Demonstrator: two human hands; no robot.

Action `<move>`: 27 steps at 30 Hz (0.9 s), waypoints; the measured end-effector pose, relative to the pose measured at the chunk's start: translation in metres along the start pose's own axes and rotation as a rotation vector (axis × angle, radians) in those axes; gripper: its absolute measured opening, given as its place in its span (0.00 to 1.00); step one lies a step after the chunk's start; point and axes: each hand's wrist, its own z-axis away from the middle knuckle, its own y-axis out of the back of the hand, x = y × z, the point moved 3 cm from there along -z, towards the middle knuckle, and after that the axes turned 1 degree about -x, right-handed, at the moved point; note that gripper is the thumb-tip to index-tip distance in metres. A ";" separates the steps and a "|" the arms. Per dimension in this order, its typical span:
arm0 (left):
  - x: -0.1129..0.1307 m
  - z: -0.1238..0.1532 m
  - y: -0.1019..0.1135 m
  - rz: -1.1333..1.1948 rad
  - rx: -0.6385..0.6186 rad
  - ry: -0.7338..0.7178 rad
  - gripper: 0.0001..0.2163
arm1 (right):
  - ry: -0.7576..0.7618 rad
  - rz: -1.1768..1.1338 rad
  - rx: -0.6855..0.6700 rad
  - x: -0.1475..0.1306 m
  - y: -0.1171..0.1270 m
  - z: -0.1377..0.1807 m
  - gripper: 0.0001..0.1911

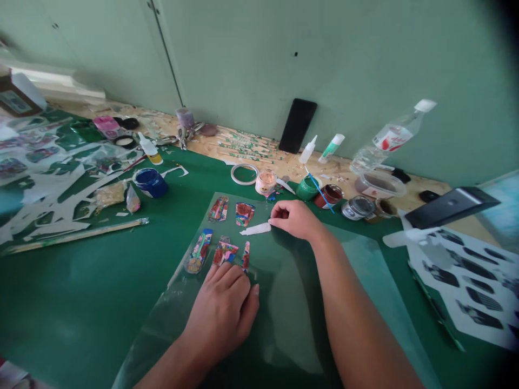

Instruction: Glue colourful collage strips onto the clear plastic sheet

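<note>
My right hand (295, 218) is closed in a pinch at the right end of a narrow white cut-out piece (256, 229), just above a clear plastic sheet (279, 292). My left hand (223, 305) rests on the sheet with its thumb apart, and its bent fingers touch the lower edge of a patterned piece (224, 253). Close by lie a thin colourful strip (246, 256), a long patterned piece (198, 251), and two red-brown patterned pieces, one at the upper left (219, 209) and one wider (245, 214). My left fingertips are partly hidden.
Behind the sheet stand jars of peach (266, 183), green (308, 187) and dark red paint (329, 196), with a blue stick (320, 189) across them. A blue paint jar (150, 182) and paper scraps lie left. A plastic bottle (389, 138), black phone (298, 125) and printed sheet (466, 275) are further off.
</note>
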 end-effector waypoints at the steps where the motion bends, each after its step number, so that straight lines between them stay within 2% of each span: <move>1: 0.000 0.000 0.000 0.003 -0.002 0.003 0.13 | 0.002 0.005 -0.001 0.000 0.000 0.000 0.04; 22: 0.000 -0.001 -0.002 -0.042 -0.015 -0.006 0.13 | -0.011 0.082 0.047 -0.001 0.001 -0.001 0.03; 27: 0.000 -0.001 -0.002 -0.051 -0.013 -0.007 0.13 | -0.042 0.091 0.125 0.009 0.010 0.000 0.02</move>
